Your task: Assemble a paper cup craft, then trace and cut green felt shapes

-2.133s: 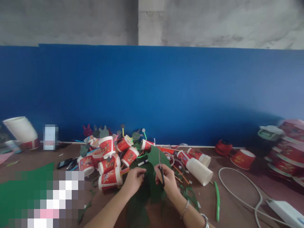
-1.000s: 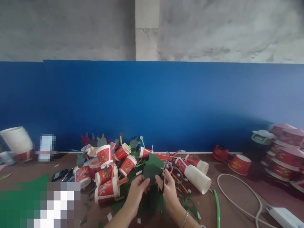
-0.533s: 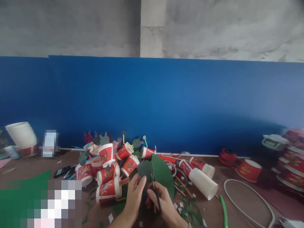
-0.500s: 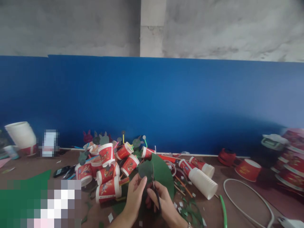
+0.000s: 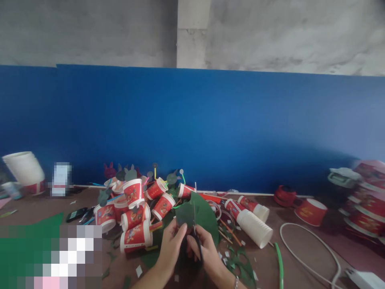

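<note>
Between thumb and fingers, my left hand [image 5: 171, 245] pinches a small piece of dark green paper [image 5: 184, 213]. My right hand [image 5: 208, 249] is closed around the black handles of a pair of scissors [image 5: 197, 243]. The scissors point away from me, with the blades upright at the right edge of the paper piece. Behind both hands lies a larger rounded green sheet [image 5: 208, 218]. Green paper offcuts [image 5: 240, 267] and small white scraps lie on the brown table to the right of my right hand.
Red printed paper cups [image 5: 136, 237] are heaped left of my hands, some with animal-shaped cutouts. A stack of white cups [image 5: 255, 228] lies on its side to the right. Farther right are a white cable [image 5: 309, 228], a green tube [image 5: 279, 265] and a red cup [image 5: 311, 211].
The paper piece between the hands now has a straighter right side along the blades. Both hands stay in nearly the same place. The whole view has shifted slightly.
</note>
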Demonstrator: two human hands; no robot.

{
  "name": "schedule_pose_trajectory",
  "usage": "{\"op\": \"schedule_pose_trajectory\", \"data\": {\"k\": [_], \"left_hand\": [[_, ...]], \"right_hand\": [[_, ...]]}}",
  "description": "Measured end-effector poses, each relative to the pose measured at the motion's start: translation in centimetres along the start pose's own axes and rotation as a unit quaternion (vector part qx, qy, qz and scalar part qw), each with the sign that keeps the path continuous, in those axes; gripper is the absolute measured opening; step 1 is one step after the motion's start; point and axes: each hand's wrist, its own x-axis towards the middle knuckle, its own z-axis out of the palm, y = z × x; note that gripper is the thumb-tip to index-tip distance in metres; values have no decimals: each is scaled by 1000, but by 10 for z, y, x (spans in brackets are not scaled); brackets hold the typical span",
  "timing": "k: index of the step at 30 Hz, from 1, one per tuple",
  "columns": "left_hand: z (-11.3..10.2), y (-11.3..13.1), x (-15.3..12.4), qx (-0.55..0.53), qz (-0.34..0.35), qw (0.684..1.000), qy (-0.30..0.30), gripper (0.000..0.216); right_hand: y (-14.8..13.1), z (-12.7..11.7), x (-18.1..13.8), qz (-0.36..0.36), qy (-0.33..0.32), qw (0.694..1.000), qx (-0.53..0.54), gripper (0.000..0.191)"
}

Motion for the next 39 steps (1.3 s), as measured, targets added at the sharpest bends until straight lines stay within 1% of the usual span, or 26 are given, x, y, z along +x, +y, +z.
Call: {"op": "schedule_pose_trajectory", "data": {"k": [4,10,18,22,27,30,35,39], "left_hand": [[1,6,-1,1,7,1000,3,37],[3,8,-2,-14,-4,1000,-4,40],[1,13,-1,-7,20,999,-32,30],[2,13,-1,-11,3,999,-53,27],[3,12,-3,-20,-5,999,-50,27],[2,12,-3,-11,4,999,-49,26],[0,13,-1,-1,16,999,-40,24],[-3,14,0,11,19,999,-37,27]], "right_hand": [[-2,2,-1,2,20,1000,-3,39],[-3,3,0,9,42,999,-5,42],[1,0,2,41,25,999,9,43],[0,-3,2,34,17,999,18,41],[-3,-4,1,25,6,999,27,39],[-3,-4,1,22,5,1000,17,39],[-4,-4,1,36,17,999,-7,39],[-7,-1,2,38,29,999,-4,40]]}}
